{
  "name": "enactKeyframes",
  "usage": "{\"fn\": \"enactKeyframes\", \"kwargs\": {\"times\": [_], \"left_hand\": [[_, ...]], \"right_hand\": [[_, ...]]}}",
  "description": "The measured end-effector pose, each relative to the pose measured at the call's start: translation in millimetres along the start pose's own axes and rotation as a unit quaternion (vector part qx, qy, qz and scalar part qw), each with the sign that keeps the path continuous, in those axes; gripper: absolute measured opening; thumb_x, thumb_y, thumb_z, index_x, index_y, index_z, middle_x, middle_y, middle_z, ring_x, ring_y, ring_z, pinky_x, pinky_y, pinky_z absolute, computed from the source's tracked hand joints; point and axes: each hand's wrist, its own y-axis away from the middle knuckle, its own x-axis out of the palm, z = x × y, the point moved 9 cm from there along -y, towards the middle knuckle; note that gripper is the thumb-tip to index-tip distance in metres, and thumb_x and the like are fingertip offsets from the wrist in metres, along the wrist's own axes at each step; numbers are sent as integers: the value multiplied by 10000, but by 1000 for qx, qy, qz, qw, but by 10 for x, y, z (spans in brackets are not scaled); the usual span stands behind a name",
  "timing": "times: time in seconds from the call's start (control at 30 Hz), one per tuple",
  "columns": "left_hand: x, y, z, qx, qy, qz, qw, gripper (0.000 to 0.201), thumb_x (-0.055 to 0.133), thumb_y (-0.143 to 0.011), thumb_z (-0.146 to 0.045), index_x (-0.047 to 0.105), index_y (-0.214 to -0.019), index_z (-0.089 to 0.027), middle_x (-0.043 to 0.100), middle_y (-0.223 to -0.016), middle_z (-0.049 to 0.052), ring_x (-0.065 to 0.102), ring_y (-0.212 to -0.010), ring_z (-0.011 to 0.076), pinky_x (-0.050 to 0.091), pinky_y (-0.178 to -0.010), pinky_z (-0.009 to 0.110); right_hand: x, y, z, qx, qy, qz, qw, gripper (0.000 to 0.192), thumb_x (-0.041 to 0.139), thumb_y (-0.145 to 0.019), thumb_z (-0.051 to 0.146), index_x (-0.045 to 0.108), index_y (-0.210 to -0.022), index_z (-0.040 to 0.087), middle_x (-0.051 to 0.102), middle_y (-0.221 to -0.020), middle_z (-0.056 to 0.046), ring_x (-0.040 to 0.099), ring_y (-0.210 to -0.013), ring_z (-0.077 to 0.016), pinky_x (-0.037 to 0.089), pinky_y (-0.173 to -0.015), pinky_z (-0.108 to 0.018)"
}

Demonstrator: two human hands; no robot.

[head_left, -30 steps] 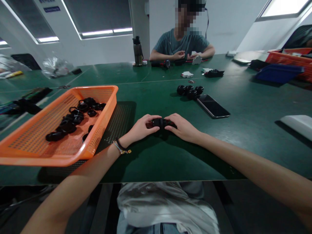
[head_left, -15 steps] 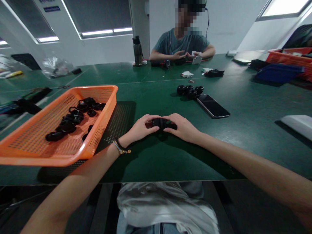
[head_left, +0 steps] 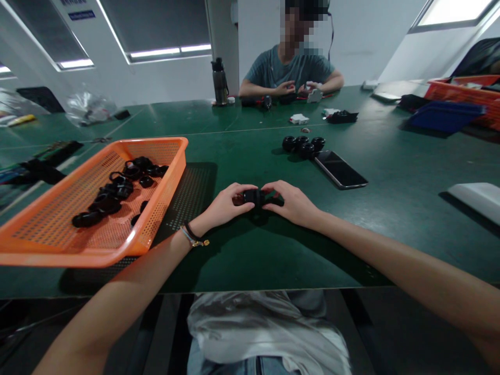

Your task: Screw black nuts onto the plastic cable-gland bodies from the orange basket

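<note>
Between my two hands, just above the green table [head_left: 234,260], is a small black rounded part [head_left: 253,197]; its exact kind does not show. My left hand [head_left: 228,202] is closed on its left side, thumb in front and fingers behind. My right hand [head_left: 289,203] grips its right end between thumb and fingertips. The fingers hide parts of it. To the left stands an orange perforated basket [head_left: 177,166] with several similar black parts [head_left: 119,186] inside. Several round black pieces [head_left: 307,148] sit together beyond my right hand.
A phone [head_left: 341,169] lies right of the round pieces. A white object [head_left: 478,198] is at the right. Across the table sits a person [head_left: 289,70], hands near small parts. A dark bottle [head_left: 220,82] stands at the back; a blue tray [head_left: 445,115] is far right.
The fingers of my right hand have shifted slightly on the black part, leaving a small gap between the fingertips of both hands. The part stays in the same place.
</note>
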Motion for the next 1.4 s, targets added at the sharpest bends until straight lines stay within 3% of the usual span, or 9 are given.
{"fn": "enactKeyframes", "kwargs": {"times": [1.4], "left_hand": [[8, 4, 3, 5, -14, -1, 1000, 393, 611, -729, -236, 568, -1118, -201, 528, -979, 38, 565, -811, 123, 495, -750, 276]], "right_hand": [[42, -14, -13, 16, 8, 36, 999, 232, 583, -782, 254, 596, -997, 170, 630, -956, -90, 593, -898, -233, 492, -767, -395]]}}
